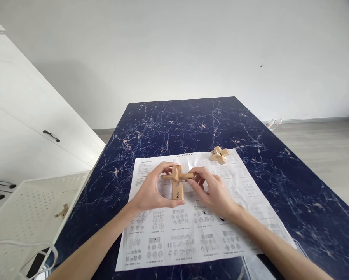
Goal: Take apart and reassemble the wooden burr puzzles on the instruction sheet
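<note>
Over the printed instruction sheet (157,256), my left hand (151,190) grips a wooden interlocking puzzle (178,191) between thumb and fingers, at its near and far ends. A dark mark is drawn on the puzzle's near end, and crossing pieces stick out to both sides. My right hand (211,190) pinches the thin wooden stick (187,176) that juts from the puzzle's right side. Some of its fingers are curled out of sight. Beyond my right hand, a second wooden puzzle (219,154) rests at the sheet's far right corner.
The sheet lies on a dark blue marble-patterned table (174,124). To the left are a white perforated shelf (25,198) with a small wooden piece (62,210) on it, a white cable (20,243) and a white cabinet (31,97). A wall stands behind the table.
</note>
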Demonstrator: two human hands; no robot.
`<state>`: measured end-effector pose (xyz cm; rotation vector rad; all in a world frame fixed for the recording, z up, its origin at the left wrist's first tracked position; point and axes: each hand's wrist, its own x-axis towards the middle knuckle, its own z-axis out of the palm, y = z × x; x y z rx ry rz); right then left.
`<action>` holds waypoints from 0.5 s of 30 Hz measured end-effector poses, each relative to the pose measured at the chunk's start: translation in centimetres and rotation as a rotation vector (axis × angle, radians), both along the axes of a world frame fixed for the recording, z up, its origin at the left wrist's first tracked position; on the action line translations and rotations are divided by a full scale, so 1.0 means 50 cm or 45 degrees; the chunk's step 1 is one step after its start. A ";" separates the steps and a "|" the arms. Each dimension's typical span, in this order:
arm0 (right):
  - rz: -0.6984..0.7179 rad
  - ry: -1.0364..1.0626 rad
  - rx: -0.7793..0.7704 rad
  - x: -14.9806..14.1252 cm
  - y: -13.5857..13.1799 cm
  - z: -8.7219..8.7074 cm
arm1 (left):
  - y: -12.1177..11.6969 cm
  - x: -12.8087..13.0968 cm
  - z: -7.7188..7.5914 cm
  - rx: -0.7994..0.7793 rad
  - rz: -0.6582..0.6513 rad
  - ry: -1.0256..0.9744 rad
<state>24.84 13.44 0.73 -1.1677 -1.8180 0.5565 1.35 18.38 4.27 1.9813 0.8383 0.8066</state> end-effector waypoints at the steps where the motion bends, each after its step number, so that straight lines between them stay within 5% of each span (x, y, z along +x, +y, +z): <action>1: 0.017 0.029 -0.082 0.000 0.000 0.003 | 0.000 0.000 -0.001 -0.002 0.005 -0.009; 8: 0.197 0.021 -0.178 -0.016 0.003 0.011 | -0.011 0.006 -0.002 -0.001 -0.057 -0.031; 15: 0.088 0.008 -0.129 -0.008 0.003 0.014 | -0.003 -0.004 -0.006 0.013 -0.036 -0.035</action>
